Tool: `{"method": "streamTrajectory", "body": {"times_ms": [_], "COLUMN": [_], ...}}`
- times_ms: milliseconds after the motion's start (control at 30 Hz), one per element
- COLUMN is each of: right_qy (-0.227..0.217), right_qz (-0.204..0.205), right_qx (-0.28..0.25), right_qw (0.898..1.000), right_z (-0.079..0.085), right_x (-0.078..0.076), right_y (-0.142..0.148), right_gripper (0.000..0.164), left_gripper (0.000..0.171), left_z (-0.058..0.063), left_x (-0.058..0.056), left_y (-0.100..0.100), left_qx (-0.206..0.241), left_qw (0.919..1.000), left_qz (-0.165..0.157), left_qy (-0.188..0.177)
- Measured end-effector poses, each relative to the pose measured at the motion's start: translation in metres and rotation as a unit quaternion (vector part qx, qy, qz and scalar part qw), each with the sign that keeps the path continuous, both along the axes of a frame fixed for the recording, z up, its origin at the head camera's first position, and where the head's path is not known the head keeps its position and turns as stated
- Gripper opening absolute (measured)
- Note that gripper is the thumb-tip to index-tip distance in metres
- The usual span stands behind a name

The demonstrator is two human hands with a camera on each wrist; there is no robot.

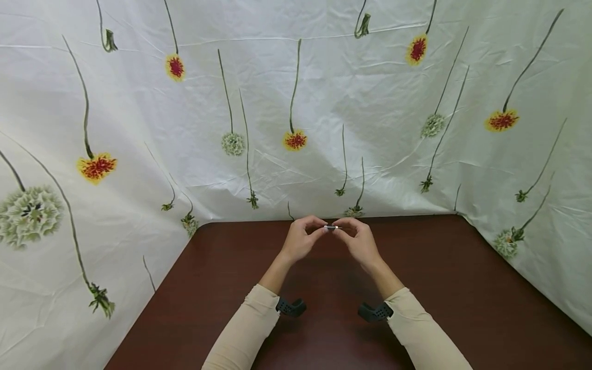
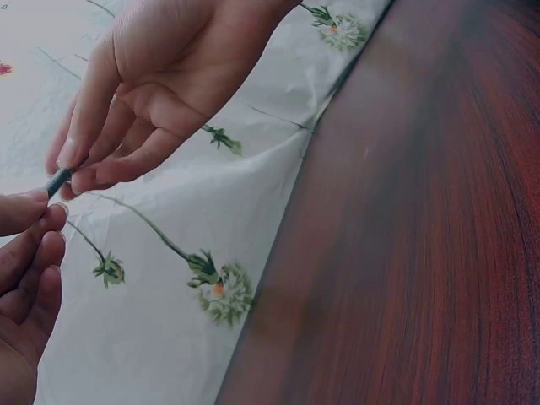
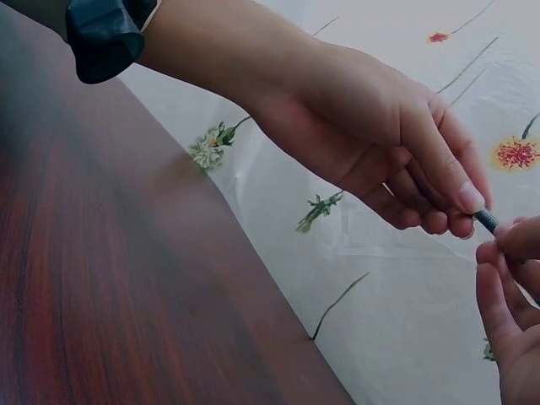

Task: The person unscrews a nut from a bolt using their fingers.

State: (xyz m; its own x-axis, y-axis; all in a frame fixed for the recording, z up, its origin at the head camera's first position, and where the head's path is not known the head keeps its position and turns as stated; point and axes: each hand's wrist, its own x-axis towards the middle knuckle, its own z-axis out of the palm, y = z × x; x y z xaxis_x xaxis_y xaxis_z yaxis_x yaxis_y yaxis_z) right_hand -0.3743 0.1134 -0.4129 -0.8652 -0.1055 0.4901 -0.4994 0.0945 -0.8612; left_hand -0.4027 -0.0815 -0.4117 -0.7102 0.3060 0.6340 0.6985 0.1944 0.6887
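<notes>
Fingertips of both hands meet over the far part of the table, pinching a short, dark, ridged rod [image 1: 330, 227] with light ends. Its exact kind is too small to tell. My left hand [image 1: 299, 240] holds the left end between thumb and fingers; my right hand [image 1: 362, 243] pinches the right end. In the left wrist view, the rod [image 2: 57, 182] shows between the left hand [image 2: 25, 291] below and the right hand [image 2: 160, 84] above. From the right wrist, the rod [image 3: 487, 221] is partly covered by the fingertips.
A dark red-brown wooden table [image 1: 208, 303] spreads beneath the hands. Behind it and along both sides hangs a white cloth [image 1: 199, 103] printed with flowers and dandelions. Dark wrist straps [image 1: 291, 307] sit on both wrists over beige sleeves [image 1: 245, 326].
</notes>
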Motion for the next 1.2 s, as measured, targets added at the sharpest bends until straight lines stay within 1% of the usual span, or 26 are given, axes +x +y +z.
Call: {"method": "streamTrajectory", "body": {"times_ms": [67,167,300,433,500,567,733,800,900,1033,1200], "right_qy": [0.001,-0.013,-0.029,-0.016,-0.006,-0.009,-0.037,-0.036,-0.029,-0.03,-0.03], "right_qz": [0.0,0.005,0.01,0.01,0.008,0.006,-0.011,-0.014,-0.012,-0.008,-0.009], "right_qx": [0.002,-0.01,-0.022,-0.021,-0.017,-0.019,-0.023,-0.015,-0.002,0.009,0.009], "right_qw": [1.0,1.0,0.999,1.0,1.0,1.0,0.999,0.999,1.0,0.999,0.999], "right_z": [0.0,0.001,0.003,0.004,0.003,0.002,-0.001,-0.001,0.001,0.002,0.001], "right_x": [0.0,0.001,0.002,0.002,0.002,0.002,0.001,0.001,0.001,0.002,0.002], "right_y": [0.0,-0.001,-0.002,-0.003,-0.003,-0.003,-0.004,-0.003,-0.001,-0.001,-0.002], "right_gripper": [0.027,0.032,0.029,0.021,0.025,0.029,0.027,0.025,0.022,0.03,0.026], "left_gripper": [0.011,0.012,0.014,0.013,0.012,0.013,0.012,0.011,0.011,0.011,0.011], "left_z": [0.0,0.0,0.001,0.002,0.003,0.002,0.02,0.028,0.029,0.03,0.03], "left_x": [0.0,0.0,-0.001,0.0,0.0,0.0,0.022,0.032,0.032,0.032,0.033], "left_y": [0.0,-0.001,-0.001,-0.001,-0.001,-0.001,0.002,0.003,0.003,0.004,0.003], "left_qx": [-0.001,-0.01,-0.017,-0.017,-0.015,-0.011,-0.008,-0.011,-0.009,-0.005,-0.006], "left_qw": [1.0,0.9999,0.9998,0.9998,0.9999,0.9999,0.9999,0.9998,0.9999,0.9999,0.9999], "left_qz": [0.001,0.008,0.01,0.009,0.008,0.005,0.008,0.011,0.005,0.001,0.004], "left_qy": [-0.002,-0.003,-0.002,0.001,0.001,0.0,0.008,0.011,0.013,0.015,0.015]}}
